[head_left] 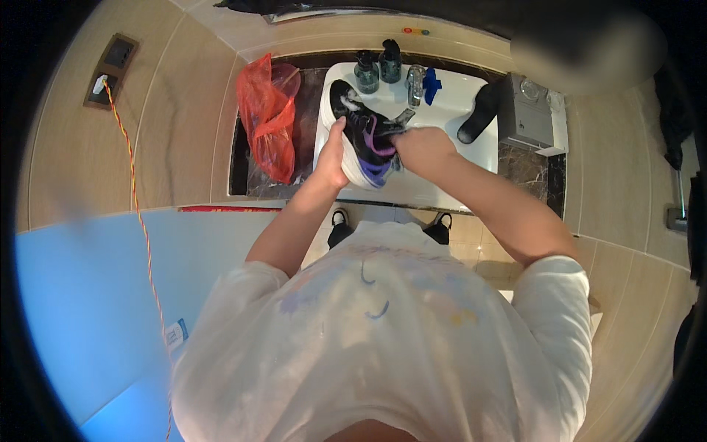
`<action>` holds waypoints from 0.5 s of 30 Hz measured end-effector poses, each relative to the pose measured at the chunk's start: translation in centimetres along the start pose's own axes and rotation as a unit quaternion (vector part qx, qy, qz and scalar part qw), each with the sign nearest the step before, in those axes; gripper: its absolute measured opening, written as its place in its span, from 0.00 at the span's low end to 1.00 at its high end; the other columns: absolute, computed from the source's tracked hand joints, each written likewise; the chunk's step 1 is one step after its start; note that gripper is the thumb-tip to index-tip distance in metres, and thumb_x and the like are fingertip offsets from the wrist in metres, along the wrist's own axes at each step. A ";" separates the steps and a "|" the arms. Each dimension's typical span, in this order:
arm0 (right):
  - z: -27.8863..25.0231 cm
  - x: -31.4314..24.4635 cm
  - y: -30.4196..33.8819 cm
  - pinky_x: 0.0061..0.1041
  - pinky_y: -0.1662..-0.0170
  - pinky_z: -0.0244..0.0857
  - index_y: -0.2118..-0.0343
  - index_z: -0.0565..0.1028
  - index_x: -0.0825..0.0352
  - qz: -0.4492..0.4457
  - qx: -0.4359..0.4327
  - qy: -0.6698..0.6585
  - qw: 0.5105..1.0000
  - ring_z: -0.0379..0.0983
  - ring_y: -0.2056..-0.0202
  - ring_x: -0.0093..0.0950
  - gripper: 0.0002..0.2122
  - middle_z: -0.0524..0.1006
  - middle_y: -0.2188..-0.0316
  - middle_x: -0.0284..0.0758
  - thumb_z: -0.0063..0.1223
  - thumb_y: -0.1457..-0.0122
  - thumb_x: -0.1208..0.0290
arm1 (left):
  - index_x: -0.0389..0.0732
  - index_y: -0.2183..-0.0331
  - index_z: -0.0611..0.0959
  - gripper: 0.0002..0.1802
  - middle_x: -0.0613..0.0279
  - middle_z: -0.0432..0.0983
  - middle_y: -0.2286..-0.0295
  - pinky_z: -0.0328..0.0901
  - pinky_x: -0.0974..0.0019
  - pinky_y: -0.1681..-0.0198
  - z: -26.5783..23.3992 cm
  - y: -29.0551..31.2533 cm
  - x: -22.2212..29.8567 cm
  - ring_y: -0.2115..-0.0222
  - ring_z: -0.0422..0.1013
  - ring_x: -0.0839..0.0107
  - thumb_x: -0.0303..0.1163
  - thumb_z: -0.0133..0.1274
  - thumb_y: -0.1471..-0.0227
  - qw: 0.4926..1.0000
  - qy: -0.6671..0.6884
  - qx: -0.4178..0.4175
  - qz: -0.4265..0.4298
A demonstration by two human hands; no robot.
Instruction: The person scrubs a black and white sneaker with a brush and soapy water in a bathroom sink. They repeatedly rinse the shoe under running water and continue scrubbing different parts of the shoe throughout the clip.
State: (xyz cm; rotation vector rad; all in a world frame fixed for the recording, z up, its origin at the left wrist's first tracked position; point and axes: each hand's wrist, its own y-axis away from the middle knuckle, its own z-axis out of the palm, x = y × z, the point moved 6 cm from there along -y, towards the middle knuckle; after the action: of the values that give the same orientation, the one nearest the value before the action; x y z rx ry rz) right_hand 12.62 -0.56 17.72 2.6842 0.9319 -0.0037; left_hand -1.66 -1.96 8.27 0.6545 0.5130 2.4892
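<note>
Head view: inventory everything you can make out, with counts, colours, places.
Basin: 1, white, upper centre
Counter: 1, dark marbled, around basin
Shoe: 1, black, purple and white, over basin
Bottles: 2, greenish with black tops, basin's back left
Faucet: 1, silver, right of bottles
Unclear item: 1, blue, right of faucet
Insole-shaped piece: 1, black, basin's right
Box: 1, grey, counter's right
Bag: 1, red, counter's left
Socket: 1, dark, upper left
Cord: 1, red-yellow, below socket
Large surface: 1, blue, lower left
Worn shoes: 2, black and white, below counter
Shirt: 1, white, lower centre
Left hand: 1, bare, on shoe's left side
Right hand: 1, bare, at shoe's right side
</note>
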 end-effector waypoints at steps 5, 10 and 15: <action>-2.5 -1.5 0.6 0.36 0.66 0.73 0.52 0.76 0.54 -0.021 -0.033 -0.032 0.999 0.79 0.66 0.38 0.17 0.80 0.70 0.39 0.44 0.44 0.74 | 0.40 0.45 0.70 0.32 0.53 0.73 0.50 0.63 0.51 0.44 -0.8 -0.5 3.3 0.51 0.70 0.54 0.54 0.41 0.40 0.999 -0.011 -0.035 -0.006; -3.7 -1.9 2.1 0.36 0.68 0.72 0.51 0.76 0.52 -0.057 -0.055 0.027 0.996 0.79 0.68 0.38 0.19 0.80 0.71 0.39 0.44 0.45 0.74 | 0.41 0.46 0.71 0.32 0.52 0.73 0.51 0.64 0.50 0.46 -1.4 -0.5 2.7 0.52 0.71 0.54 0.55 0.42 0.41 1.000 0.000 -0.011 -0.005; -0.2 0.2 -1.1 0.38 0.68 0.71 0.59 0.79 0.56 0.018 -0.029 0.021 0.999 0.78 0.69 0.39 0.13 0.80 0.70 0.40 0.45 0.44 0.72 | 0.40 0.43 0.67 0.35 0.50 0.70 0.48 0.61 0.51 0.42 0.5 -0.3 0.0 0.49 0.68 0.53 0.56 0.38 0.40 0.999 -0.008 -0.007 -0.041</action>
State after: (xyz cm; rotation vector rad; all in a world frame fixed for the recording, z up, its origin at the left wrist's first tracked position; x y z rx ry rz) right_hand 12.09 0.38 17.57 2.6574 0.8819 0.0867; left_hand -1.28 -1.56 8.57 0.6349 0.5047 2.4076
